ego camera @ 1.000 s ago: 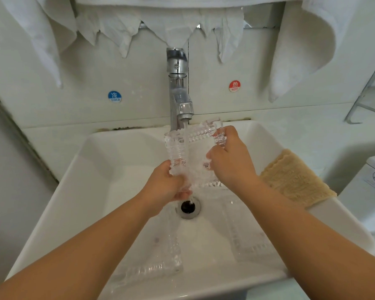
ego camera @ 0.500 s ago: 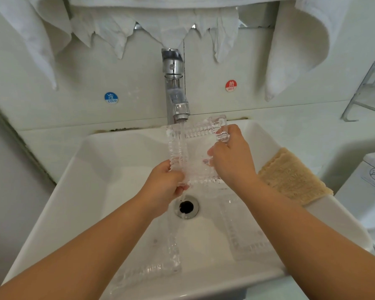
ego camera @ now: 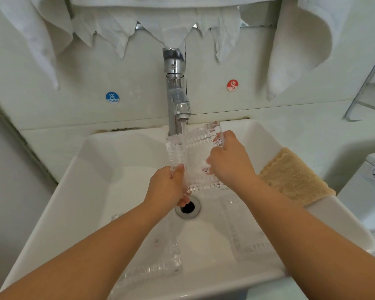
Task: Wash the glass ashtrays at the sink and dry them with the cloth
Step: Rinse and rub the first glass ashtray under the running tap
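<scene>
A square cut-glass ashtray [ego camera: 194, 152] is held tilted under the running chrome tap [ego camera: 176, 92], over the white sink [ego camera: 100, 169]. My left hand [ego camera: 168, 189] grips its lower left corner. My right hand [ego camera: 227, 159] grips its right edge, thumb against the inner face. Water falls onto the upper left part of the glass. Two more glass ashtrays lie flat in the basin: one [ego camera: 160, 260] at the front left, partly under my left forearm, one [ego camera: 245, 232] at the front right, partly under my right forearm. A tan cloth [ego camera: 294, 176] lies over the sink's right rim.
The drain [ego camera: 187, 207] sits in the basin's middle. White towels [ego camera: 301, 40] hang above the tap. Cold and hot stickers flank the tap on the wall. A metal rack [ego camera: 368, 92] is fixed at the right, and a white toilet tank [ego camera: 372, 180] stands beyond the cloth.
The held ashtray has shifted slightly right and up under the stream, so the water now lands nearer its left corner. Both hands keep their grip.
</scene>
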Demonstrator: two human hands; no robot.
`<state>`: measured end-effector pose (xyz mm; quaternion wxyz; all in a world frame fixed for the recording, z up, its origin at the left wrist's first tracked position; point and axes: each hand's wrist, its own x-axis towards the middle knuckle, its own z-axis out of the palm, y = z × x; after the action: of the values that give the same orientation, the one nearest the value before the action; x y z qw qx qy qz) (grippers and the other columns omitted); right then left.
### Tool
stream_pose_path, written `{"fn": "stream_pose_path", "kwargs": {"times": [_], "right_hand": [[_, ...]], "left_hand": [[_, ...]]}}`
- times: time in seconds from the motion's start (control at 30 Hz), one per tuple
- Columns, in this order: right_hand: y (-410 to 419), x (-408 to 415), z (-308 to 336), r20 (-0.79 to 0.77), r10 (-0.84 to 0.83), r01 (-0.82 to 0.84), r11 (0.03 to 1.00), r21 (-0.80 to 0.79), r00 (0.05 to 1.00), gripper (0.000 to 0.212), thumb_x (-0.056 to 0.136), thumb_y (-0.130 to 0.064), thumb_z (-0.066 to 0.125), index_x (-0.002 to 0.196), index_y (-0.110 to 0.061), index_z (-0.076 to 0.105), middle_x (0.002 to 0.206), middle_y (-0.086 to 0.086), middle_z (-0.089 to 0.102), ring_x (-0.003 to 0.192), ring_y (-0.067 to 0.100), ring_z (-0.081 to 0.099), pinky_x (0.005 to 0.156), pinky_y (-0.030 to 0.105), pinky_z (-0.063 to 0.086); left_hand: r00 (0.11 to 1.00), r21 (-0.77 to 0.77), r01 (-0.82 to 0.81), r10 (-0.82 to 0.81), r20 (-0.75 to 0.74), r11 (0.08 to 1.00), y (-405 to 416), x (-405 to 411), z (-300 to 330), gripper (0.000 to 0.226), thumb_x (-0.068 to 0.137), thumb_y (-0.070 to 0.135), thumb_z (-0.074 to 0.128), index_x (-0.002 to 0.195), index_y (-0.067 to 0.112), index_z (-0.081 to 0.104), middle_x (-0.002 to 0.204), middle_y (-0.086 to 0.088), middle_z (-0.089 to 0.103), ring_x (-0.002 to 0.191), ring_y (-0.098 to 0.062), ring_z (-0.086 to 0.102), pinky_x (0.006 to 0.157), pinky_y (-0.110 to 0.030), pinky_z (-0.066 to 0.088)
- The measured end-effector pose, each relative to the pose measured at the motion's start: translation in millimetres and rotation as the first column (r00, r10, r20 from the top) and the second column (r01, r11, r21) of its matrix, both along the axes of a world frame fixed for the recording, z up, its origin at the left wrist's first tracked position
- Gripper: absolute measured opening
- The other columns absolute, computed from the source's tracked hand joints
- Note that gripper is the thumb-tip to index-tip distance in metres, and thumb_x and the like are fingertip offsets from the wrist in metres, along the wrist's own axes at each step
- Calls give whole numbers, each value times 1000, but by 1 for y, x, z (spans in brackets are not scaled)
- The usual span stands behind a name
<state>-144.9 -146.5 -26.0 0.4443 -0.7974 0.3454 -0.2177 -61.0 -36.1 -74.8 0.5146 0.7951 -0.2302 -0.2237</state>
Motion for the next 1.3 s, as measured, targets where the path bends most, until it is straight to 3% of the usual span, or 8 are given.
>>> {"fn": "stream_pose_path", "kwargs": {"times": [0.2,0.43,0.6,0.77,0.9,1.03,1.1,1.3], "right_hand": [[-2,-2,0,-92,-9,2,997,-79,996,36,89,-7,36,125,-10,37,85,5,57,69,24,55,57,36,43],[-1,0,0,-103,10,-12,1000,-17,995,24,86,-7,36,108,-10,44,87,5,57,75,23,57,60,34,43],[2,0,1,-101,45,-44,999,17,994,34,87,-8,37,119,-14,43,98,7,62,88,27,63,69,36,49],[-1,-1,1,-165,2,-8,999,-36,986,24,85,-6,36,108,-10,44,95,6,58,76,23,55,59,31,42],[-2,-2,2,-219,-11,-10,996,-94,976,28,87,-8,37,113,-6,47,94,6,58,77,23,54,56,30,38],[0,-1,2,-224,8,-23,997,-68,974,26,86,-7,37,110,-7,48,97,8,60,88,27,61,66,33,46],[2,-1,1,-219,28,-42,997,-58,975,18,84,-6,37,100,-9,46,91,5,57,84,26,60,65,33,45],[5,-2,4,-237,43,-70,991,-110,971,12,87,-7,37,97,-11,42,82,-1,48,73,20,50,56,30,35]], "left_hand": [[932,-46,223,-227,-282,974,3,-1,5,32,89,-14,36,87,6,61,78,-7,59,61,-15,55,56,-21,51],[997,88,63,-60,-40,994,-3,-4,1,25,102,14,34,96,3,56,75,-12,60,58,-32,67,59,-41,61],[985,62,-68,77,-152,996,-3,-5,5,39,104,35,35,85,8,55,73,-14,61,53,-27,62,67,-45,60],[959,73,246,-232,-163,967,4,-1,2,27,96,2,38,78,8,58,70,-10,61,54,-16,61,53,-28,53],[903,1,269,-252,-349,963,0,7,-11,32,90,-4,48,121,5,51,108,-13,62,78,-17,64,64,-24,55],[974,11,67,-62,-219,998,-3,0,-8,16,98,8,43,94,-2,55,90,-14,54,65,-17,58,52,-30,56],[996,119,-29,38,-76,993,-3,1,-11,32,101,30,42,84,4,52,80,-13,50,65,-22,55,64,-45,59],[995,111,24,-14,-95,994,0,2,-6,25,100,23,41,83,10,53,76,-13,49,65,-23,47,63,-30,39]]}}
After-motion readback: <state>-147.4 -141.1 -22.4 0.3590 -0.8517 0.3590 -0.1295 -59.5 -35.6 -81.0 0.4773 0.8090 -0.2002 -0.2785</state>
